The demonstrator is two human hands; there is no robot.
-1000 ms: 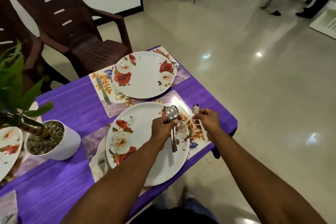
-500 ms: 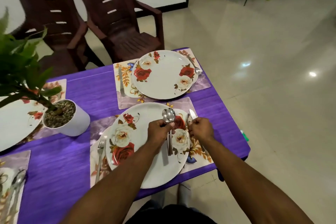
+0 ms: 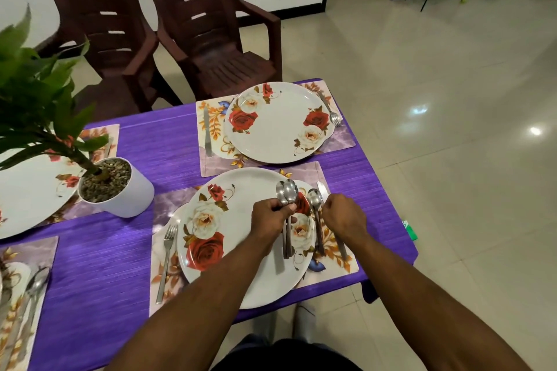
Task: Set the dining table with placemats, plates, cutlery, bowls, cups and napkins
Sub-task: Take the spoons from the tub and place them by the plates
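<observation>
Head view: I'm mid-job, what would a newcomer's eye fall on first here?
Two white round plates with red roses on floral placemats on a purple-clothed table, near its right end. Over the nearer plate the left hand grips two steel spoons, and the right hand holds a third spoon beside a knife. At left stands a white potted plant.

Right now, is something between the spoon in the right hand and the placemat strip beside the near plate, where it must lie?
Nothing visible blocks it. The right hand holds the spoon at the near plate rim; the knife already lies on that placemat, just right.
</observation>
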